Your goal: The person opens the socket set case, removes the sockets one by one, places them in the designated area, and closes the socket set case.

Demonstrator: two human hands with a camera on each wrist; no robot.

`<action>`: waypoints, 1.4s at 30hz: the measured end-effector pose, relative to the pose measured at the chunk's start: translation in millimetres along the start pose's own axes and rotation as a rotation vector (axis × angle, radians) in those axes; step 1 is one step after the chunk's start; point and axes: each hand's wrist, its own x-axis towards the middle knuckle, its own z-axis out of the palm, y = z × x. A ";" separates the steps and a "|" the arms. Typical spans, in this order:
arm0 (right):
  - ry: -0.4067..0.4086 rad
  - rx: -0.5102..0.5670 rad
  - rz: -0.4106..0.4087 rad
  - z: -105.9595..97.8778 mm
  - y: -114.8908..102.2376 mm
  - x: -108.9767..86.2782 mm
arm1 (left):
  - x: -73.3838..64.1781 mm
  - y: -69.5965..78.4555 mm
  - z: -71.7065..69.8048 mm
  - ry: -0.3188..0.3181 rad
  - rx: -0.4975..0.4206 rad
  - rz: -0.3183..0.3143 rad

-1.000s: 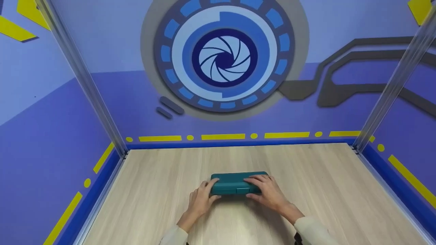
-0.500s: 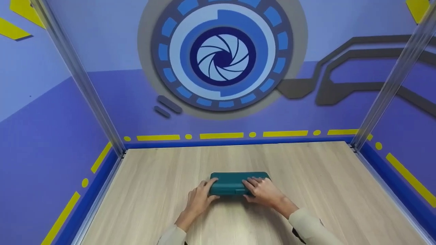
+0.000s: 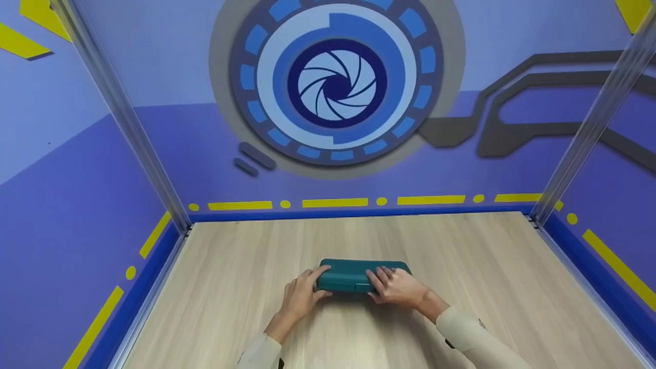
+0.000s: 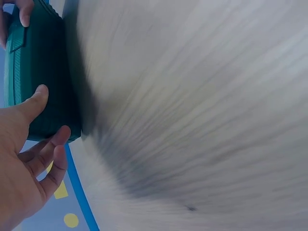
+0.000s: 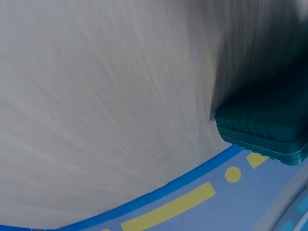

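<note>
Head view: forearms (image 3: 434,307) slant inward to the green case (image 3: 343,277) mid-way across the table (image 3: 241,277); the left hand (image 3: 299,295) pinches its left end, the right hand (image 3: 403,289) grips its right, fingers bent.

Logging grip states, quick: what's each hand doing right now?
Left hand: holding the green case by its left end.
Right hand: holding the case's right side.

The left arm (image 3: 264,351) and the right arm (image 3: 466,333) were extended forward, and they leaned toward each other. The left hand (image 3: 299,297) was in a grip, its thumb (image 4: 36,103) set apart from the bent fingers (image 4: 61,136). The right hand (image 3: 400,288) gripped also, its back upward and its fingers side by side.
</note>
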 end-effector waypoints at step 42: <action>-0.056 0.055 0.140 -3.5 -5.8 -4.0 | 2.9 6.4 -3.9 -0.001 -0.010 -0.052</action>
